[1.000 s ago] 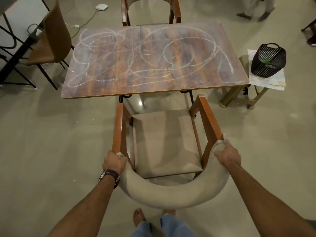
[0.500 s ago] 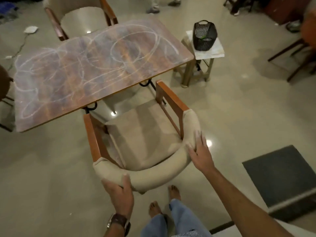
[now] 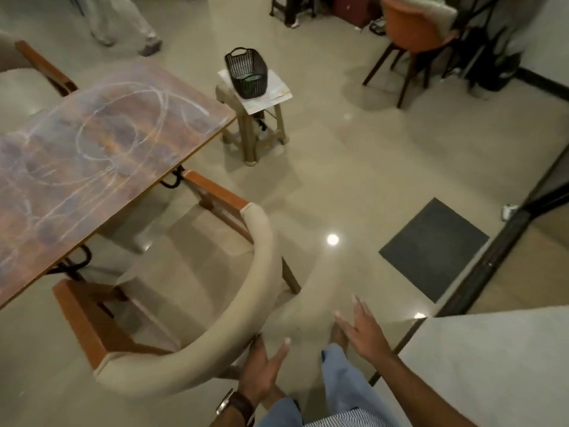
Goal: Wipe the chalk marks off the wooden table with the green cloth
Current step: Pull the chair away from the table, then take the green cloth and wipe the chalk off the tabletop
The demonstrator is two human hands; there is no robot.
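Note:
The wooden table fills the left of the view, its top covered in white chalk loops. A black mesh basket stands on a small stool past the table's right corner, with something green showing inside it. My left hand hangs open just behind the padded back of the chair and holds nothing. My right hand is open in the air to the right of the chair, fingers spread.
The beige armchair is pushed in at the table's near edge. A dark floor mat lies to the right, a white surface at the lower right. An orange chair stands at the back. A person's legs pass at the top left.
Both hands have let go of the chair's back and now hang free. The view has swung right, so the table sits further left and the stool with the basket is nearer the centre.

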